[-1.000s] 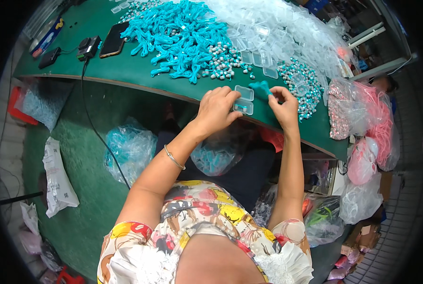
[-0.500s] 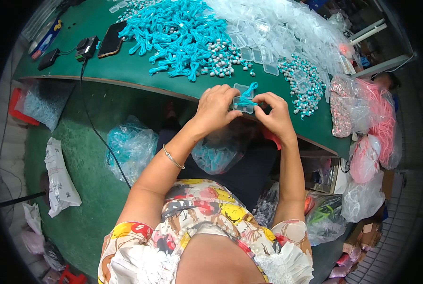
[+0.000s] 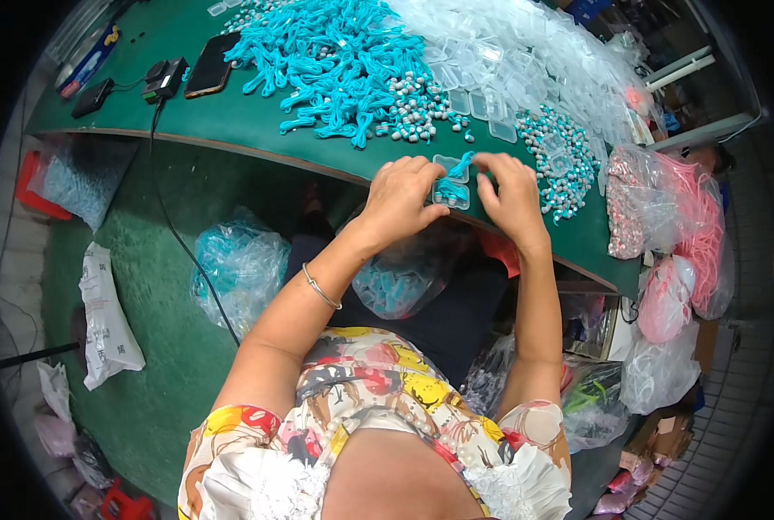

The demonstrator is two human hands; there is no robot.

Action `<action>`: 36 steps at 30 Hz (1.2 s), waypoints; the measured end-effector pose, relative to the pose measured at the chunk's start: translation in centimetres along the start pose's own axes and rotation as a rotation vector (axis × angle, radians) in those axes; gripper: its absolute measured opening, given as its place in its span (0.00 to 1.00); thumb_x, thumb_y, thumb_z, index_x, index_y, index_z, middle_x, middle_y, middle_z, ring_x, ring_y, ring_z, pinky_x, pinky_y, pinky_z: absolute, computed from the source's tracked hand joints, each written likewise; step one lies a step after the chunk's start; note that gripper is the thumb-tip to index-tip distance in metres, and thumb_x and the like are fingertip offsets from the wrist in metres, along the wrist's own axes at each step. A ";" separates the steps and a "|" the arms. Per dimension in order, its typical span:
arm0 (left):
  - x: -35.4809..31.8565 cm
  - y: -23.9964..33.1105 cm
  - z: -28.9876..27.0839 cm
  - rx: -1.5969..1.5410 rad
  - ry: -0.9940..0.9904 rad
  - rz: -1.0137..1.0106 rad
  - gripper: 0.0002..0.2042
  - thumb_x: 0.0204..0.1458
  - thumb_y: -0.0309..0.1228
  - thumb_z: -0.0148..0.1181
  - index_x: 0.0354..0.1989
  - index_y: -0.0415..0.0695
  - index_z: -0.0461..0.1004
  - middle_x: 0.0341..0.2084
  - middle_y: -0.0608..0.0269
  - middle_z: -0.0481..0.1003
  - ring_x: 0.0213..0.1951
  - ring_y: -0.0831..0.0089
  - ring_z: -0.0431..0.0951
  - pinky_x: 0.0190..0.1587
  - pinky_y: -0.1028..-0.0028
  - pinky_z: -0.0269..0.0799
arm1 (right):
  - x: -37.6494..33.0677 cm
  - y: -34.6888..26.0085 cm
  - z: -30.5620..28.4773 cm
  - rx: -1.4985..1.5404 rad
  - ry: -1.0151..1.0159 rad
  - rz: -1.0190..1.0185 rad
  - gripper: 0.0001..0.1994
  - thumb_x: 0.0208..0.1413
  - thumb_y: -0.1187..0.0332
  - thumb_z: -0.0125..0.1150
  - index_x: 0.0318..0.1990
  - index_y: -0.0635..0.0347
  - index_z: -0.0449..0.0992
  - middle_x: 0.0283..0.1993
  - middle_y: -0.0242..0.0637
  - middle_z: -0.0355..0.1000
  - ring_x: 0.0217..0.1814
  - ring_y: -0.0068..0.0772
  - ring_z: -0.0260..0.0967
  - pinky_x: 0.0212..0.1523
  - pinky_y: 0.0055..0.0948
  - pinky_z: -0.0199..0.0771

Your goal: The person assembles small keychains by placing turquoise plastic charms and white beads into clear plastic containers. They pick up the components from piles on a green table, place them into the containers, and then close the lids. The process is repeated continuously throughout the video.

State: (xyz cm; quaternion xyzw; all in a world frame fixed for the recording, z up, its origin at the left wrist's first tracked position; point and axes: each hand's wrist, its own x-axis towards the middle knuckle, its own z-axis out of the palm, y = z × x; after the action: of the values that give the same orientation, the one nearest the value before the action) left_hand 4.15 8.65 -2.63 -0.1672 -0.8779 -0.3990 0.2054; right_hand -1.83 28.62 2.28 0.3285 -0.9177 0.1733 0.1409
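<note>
A small clear plastic box (image 3: 452, 196) stands with its lid open at the near edge of the green table. Turquoise cord (image 3: 450, 189) lies in its lower half, and a looped cord end (image 3: 462, 165) crosses the lid half. My left hand (image 3: 402, 196) grips the box's left side between thumb and fingers. On the other side, my right hand (image 3: 510, 192) has its index finger and thumb apart, the index fingertip close beside the cord end. Behind the box spreads a heap of turquoise cord bundles (image 3: 335, 65), with grey-and-turquoise beads (image 3: 413, 108) at its near right edge.
Many clear boxes (image 3: 525, 61) are piled at the back right. More beads (image 3: 562, 160) lie right of my right hand. A phone (image 3: 211, 65) and a cabled black device (image 3: 163, 80) sit on the left. Bags of beads and pink cord (image 3: 694, 217) crowd the right end.
My right hand has released the cord and moved slightly right and up. The cord now lies lower in the box. My left hand still holds the box.
</note>
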 end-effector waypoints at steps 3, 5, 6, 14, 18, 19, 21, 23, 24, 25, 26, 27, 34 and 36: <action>-0.1 -0.1 0.1 0.016 0.004 0.007 0.23 0.38 0.35 0.74 0.44 0.45 0.73 0.29 0.62 0.71 0.39 0.58 0.73 0.41 0.61 0.66 | 1.6 0.0 1.0 0.079 0.045 -0.083 0.12 0.49 0.72 0.65 0.43 0.54 0.78 0.37 0.34 0.74 0.47 0.40 0.72 0.49 0.41 0.65; 0.0 -0.1 0.0 0.014 -0.011 0.003 0.23 0.38 0.35 0.74 0.44 0.45 0.73 0.30 0.61 0.71 0.39 0.58 0.74 0.41 0.61 0.66 | 2.0 0.6 1.5 0.082 0.043 -0.126 0.11 0.49 0.76 0.64 0.42 0.60 0.77 0.37 0.41 0.74 0.42 0.46 0.74 0.42 0.38 0.72; -0.1 -0.1 0.0 0.012 -0.016 -0.002 0.23 0.38 0.35 0.74 0.44 0.45 0.73 0.30 0.61 0.71 0.39 0.58 0.74 0.41 0.61 0.66 | 2.0 1.3 1.6 0.122 0.012 -0.089 0.10 0.49 0.76 0.65 0.41 0.61 0.77 0.37 0.41 0.74 0.41 0.44 0.74 0.40 0.37 0.73; -0.1 0.0 0.0 0.014 -0.006 0.010 0.23 0.39 0.35 0.74 0.44 0.45 0.73 0.31 0.61 0.72 0.39 0.58 0.74 0.41 0.61 0.67 | 0.8 3.6 2.0 0.063 0.224 0.094 0.09 0.50 0.70 0.66 0.40 0.58 0.79 0.40 0.35 0.73 0.41 0.35 0.71 0.40 0.36 0.70; 0.0 -0.2 0.0 0.015 -0.002 0.024 0.22 0.38 0.35 0.74 0.43 0.45 0.73 0.31 0.62 0.72 0.39 0.58 0.73 0.41 0.61 0.67 | 1.1 1.3 2.6 -0.020 0.037 0.051 0.12 0.51 0.66 0.66 0.43 0.57 0.79 0.43 0.36 0.72 0.49 0.40 0.68 0.49 0.41 0.67; -0.1 -0.2 -0.1 0.021 -0.013 0.021 0.23 0.38 0.35 0.74 0.44 0.45 0.73 0.31 0.62 0.72 0.39 0.58 0.74 0.41 0.61 0.67 | 1.2 0.8 2.6 -0.024 -0.057 0.056 0.12 0.51 0.68 0.66 0.43 0.59 0.78 0.43 0.37 0.72 0.49 0.41 0.68 0.49 0.41 0.68; -0.1 -0.2 -0.2 0.030 -0.031 0.012 0.25 0.38 0.34 0.74 0.46 0.45 0.72 0.31 0.62 0.72 0.39 0.59 0.74 0.41 0.61 0.67 | 1.3 1.3 3.0 0.081 -0.023 0.025 0.10 0.50 0.70 0.67 0.39 0.60 0.77 0.39 0.38 0.72 0.41 0.41 0.71 0.41 0.38 0.71; -0.1 -0.1 -0.2 -0.019 -0.027 -0.020 0.28 0.38 0.34 0.75 0.49 0.46 0.70 0.31 0.63 0.73 0.39 0.59 0.74 0.41 0.61 0.67 | 1.3 1.5 3.0 0.267 -0.027 0.111 0.10 0.49 0.70 0.68 0.38 0.60 0.77 0.38 0.39 0.72 0.39 0.43 0.72 0.39 0.40 0.71; 0.0 0.0 -0.2 -0.046 -0.023 -0.036 0.29 0.38 0.33 0.75 0.51 0.46 0.70 0.31 0.63 0.73 0.39 0.59 0.74 0.41 0.61 0.67 | 1.1 1.1 2.9 0.281 0.011 0.113 0.10 0.48 0.71 0.68 0.37 0.61 0.76 0.38 0.40 0.72 0.37 0.44 0.72 0.37 0.39 0.72; 0.1 0.2 -0.3 -0.060 -0.030 -0.056 0.31 0.38 0.33 0.75 0.53 0.47 0.69 0.31 0.63 0.73 0.39 0.59 0.74 0.41 0.61 0.67 | 0.8 0.4 2.5 0.296 0.050 0.114 0.10 0.47 0.73 0.69 0.37 0.62 0.76 0.37 0.41 0.72 0.35 0.45 0.72 0.36 0.39 0.72; 0.2 0.4 -0.5 -0.074 -0.038 -0.076 0.32 0.38 0.33 0.75 0.55 0.48 0.68 0.31 0.64 0.73 0.39 0.60 0.75 0.41 0.61 0.67 | 0.5 -0.1 2.3 0.310 0.088 0.116 0.10 0.47 0.74 0.69 0.36 0.64 0.75 0.36 0.41 0.71 0.33 0.46 0.72 0.34 0.39 0.73; 0.2 0.6 -0.7 -0.088 -0.047 -0.095 0.34 0.38 0.33 0.74 0.57 0.48 0.67 0.31 0.64 0.74 0.39 0.60 0.75 0.41 0.61 0.67 | 0.1 0.1 2.4 0.312 0.115 0.054 0.10 0.47 0.74 0.69 0.37 0.64 0.75 0.37 0.42 0.72 0.33 0.46 0.72 0.35 0.39 0.73; 0.0 -0.2 -0.4 0.057 -0.027 0.115 0.23 0.45 0.34 0.70 0.51 0.47 0.72 0.33 0.61 0.73 0.38 0.57 0.75 0.40 0.60 0.68 | -2.8 -0.9 1.7 0.321 0.148 -0.181 0.15 0.46 0.74 0.69 0.43 0.64 0.75 0.40 0.44 0.72 0.40 0.47 0.72 0.41 0.38 0.74; 0.3 -0.3 -0.2 0.049 -0.012 0.158 0.18 0.48 0.35 0.68 0.47 0.46 0.73 0.33 0.59 0.72 0.37 0.56 0.75 0.39 0.60 0.68 | -3.0 -1.2 2.1 0.310 0.165 -0.170 0.16 0.46 0.74 0.68 0.45 0.64 0.75 0.40 0.44 0.72 0.43 0.49 0.71 0.43 0.39 0.73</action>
State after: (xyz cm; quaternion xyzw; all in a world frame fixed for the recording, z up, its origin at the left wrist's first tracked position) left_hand 3.77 8.34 -2.53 -0.2331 -0.8726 -0.3592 0.2351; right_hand 0.87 28.59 -0.49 0.4074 -0.8344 0.3261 0.1775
